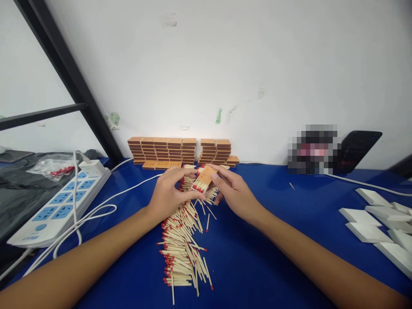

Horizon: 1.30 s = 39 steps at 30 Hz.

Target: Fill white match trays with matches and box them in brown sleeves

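Both hands hold one matchbox above the middle of the blue table. Its tray is partly out at the near end, where red-tipped matches show. My left hand grips that end and the left side between thumb and fingers. Around the right side and top closes my right hand, its thumb lying on the orange cover. Beneath and in front of the hands spreads a long heap of loose matches, most with red heads to the left. Part of the heap is hidden behind the hands.
Stacked matchboxes line the wall. A white power strip with looping cables and a plastic bag are at left. White matchbox trays lie at right. A dark phone leans on the wall near a pixelated object.
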Motion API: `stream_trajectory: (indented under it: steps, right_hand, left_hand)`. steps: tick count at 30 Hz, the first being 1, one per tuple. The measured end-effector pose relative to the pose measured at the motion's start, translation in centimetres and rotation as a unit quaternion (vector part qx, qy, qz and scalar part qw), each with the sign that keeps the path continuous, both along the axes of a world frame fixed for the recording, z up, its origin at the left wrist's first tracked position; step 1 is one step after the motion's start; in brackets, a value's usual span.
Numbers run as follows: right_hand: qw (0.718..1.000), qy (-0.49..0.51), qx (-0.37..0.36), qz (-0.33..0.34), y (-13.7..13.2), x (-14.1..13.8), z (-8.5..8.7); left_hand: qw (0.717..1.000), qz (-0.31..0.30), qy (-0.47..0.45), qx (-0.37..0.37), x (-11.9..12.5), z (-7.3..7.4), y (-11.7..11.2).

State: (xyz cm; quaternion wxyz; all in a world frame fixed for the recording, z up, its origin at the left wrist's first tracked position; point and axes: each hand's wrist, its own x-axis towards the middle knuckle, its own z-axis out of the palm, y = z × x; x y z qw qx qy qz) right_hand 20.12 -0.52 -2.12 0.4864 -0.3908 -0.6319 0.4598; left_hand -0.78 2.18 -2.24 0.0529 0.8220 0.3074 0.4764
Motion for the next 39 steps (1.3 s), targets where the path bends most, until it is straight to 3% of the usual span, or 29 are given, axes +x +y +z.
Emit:
stream_trajectory:
  steps: [4, 9, 14, 18, 25, 32, 36, 39]
  right_hand:
    - [0.999, -0.041, 0.016, 0.031, -0.7, -0.4, -0.1]
    - [0.997, -0.073, 0.010, 0.021, -1.2, -0.7, 0.1]
    - [0.998, -0.061, 0.011, 0.025, -0.9, -0.6, -0.4]
    - [0.997, -0.066, 0.029, -0.019, -0.8, -0.5, -1.0]
    - [0.968, -0.188, 0.141, -0.089, -0.4, 0.4, -1.2]
    - [0.911, -0.270, 0.224, -0.215, 1.8, 2.8, -1.4]
    - [0.902, -0.288, 0.224, -0.230, 2.5, 3.3, -1.8]
    - [0.899, -0.293, 0.229, -0.230, 2.4, 3.1, -2.0]
  left_hand:
    - [1.000, 0.008, 0.008, 0.009, 0.0, 0.2, -0.1]
    - [1.000, 0.006, 0.013, 0.025, 0.1, 0.3, -0.4]
    - [1.000, 0.020, -0.009, -0.007, 0.0, 0.0, -0.3]
    - [1.000, 0.022, 0.004, -0.022, 0.1, -0.3, -0.2]
    - [0.998, 0.041, 0.044, -0.027, -0.2, 0.1, 0.4]
    - [0.979, 0.177, 0.080, -0.065, -4.6, 2.8, 4.6]
    - [0.952, 0.195, 0.189, -0.139, -8.0, 4.2, 6.4]
    - [0.920, 0.234, 0.284, -0.136, -9.9, 4.7, 7.1]
